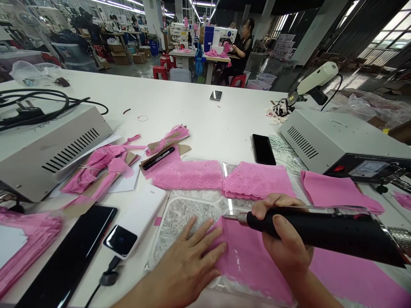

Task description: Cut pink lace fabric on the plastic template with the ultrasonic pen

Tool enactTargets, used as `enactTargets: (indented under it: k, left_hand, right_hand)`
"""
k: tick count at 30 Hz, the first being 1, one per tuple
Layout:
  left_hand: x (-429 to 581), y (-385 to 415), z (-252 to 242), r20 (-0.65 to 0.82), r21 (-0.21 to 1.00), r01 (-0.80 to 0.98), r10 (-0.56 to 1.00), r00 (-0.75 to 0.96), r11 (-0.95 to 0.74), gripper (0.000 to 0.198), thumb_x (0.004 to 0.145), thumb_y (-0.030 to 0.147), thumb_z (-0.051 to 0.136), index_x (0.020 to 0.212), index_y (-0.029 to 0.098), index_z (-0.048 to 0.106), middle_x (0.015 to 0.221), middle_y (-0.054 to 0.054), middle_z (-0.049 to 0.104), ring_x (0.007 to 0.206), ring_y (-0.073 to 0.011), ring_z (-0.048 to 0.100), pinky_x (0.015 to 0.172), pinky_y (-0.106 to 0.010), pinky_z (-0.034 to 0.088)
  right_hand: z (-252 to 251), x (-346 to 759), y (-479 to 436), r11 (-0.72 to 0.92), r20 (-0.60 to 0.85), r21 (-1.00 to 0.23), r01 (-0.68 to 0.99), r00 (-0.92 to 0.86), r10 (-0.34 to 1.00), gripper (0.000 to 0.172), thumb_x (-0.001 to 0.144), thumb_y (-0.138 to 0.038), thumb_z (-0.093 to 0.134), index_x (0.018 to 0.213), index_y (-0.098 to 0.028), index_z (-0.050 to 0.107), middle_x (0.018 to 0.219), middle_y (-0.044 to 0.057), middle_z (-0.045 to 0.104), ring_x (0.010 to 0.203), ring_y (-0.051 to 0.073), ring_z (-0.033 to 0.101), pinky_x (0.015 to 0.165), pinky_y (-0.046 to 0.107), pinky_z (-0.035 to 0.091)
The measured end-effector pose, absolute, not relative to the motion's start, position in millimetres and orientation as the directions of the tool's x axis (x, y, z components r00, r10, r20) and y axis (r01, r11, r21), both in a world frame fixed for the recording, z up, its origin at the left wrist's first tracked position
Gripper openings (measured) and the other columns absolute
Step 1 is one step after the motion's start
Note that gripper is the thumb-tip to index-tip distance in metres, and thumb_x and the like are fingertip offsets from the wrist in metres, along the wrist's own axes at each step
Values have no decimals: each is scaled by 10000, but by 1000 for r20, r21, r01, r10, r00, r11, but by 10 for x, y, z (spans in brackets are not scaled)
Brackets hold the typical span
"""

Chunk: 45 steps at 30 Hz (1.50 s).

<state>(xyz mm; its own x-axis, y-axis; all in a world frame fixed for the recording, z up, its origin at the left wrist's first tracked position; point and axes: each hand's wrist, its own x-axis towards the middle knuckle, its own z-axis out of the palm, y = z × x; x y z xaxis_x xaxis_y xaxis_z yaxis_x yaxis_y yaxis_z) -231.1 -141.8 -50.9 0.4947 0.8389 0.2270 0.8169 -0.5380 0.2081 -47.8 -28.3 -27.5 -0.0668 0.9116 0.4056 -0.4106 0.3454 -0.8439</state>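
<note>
My right hand (pixel 285 235) is wrapped round a black handheld tool (pixel 317 229) with a thin metal tip, which looks like an ultrasonic welding pen. Its tip meets the upper left corner of a pink fabric piece (pixel 247 256). Spread flat, my left hand (pixel 189 256) presses on the left edge of that fabric. Beneath lies a clear plastic template (pixel 170 201) over white lace-like material (pixel 189 211). Two pink lace pieces (pixel 189 173) (pixel 257 179) rest along the template's far side. A folded pink cloth (pixel 337 190) lies to the right.
Grey machine boxes stand left (pixel 48 149) and right (pixel 346 137). Near my left arm are a white power bank (pixel 141 214) and a dark glossy device (pixel 70 256). A black phone (pixel 263 149), a marker (pixel 158 158) and pink lace bundles (pixel 99 164) lie beyond. A person (pixel 242 51) sits at a sewing machine.
</note>
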Motion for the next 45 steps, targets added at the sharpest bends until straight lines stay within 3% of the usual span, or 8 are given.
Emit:
enactTargets:
  k: [10, 16, 20, 30, 45]
  left_hand:
    - [-2327, -1405, -506, 224, 148, 818, 824, 520, -556, 429, 942, 254, 590, 1363, 194, 535, 1477, -80, 493, 1398, -316, 412, 1129, -582, 357]
    - [-2353, -1403, -581, 288, 106, 803, 791, 539, -586, 420, 944, 230, 572, 1360, 183, 541, 1470, -71, 505, 1447, -283, 330, 1191, -567, 225]
    - [-2388, -1367, -646, 393, 43, 787, 735, 553, -615, 397, 951, 206, 541, 1347, 183, 560, 1461, -60, 517, 1477, -263, 257, 1217, -538, 125]
    - [-2424, -1309, -548, 384, -67, 765, 691, 612, -640, 344, 999, 259, 465, 1312, 219, 602, 1423, -36, 559, 1432, -238, 363, 1231, -483, 87]
    - [-2426, -1246, -512, 358, -74, 760, 694, 625, -646, 342, 999, 288, 470, 1310, 245, 604, 1400, -10, 581, 1431, -214, 363, 1234, -440, 112]
  right_hand:
    - [-278, -459, -291, 366, 437, -845, -389, -111, 892, 70, 864, -180, 608, 894, -231, 571, 883, -11, 547, 659, 110, 595, 651, 313, 539]
    - [-256, -432, -240, 370, 441, -847, -383, -116, 890, 98, 871, -197, 600, 949, -250, 577, 911, -5, 545, 672, 120, 590, 622, 310, 535]
    - [-172, -229, -141, 430, 468, -801, -417, 13, 884, 94, 810, -223, 619, 904, -227, 618, 886, 0, 554, 609, 112, 579, 589, 308, 514]
    - [-243, 565, -218, 448, 384, -839, -309, 247, 889, 108, 731, -206, 619, 837, -198, 642, 805, 8, 560, 525, 106, 529, 508, 306, 485]
    - [-265, 630, -197, 462, 410, -833, -304, 220, 885, 102, 762, -207, 623, 862, -203, 645, 816, 7, 566, 551, 114, 564, 522, 303, 510]
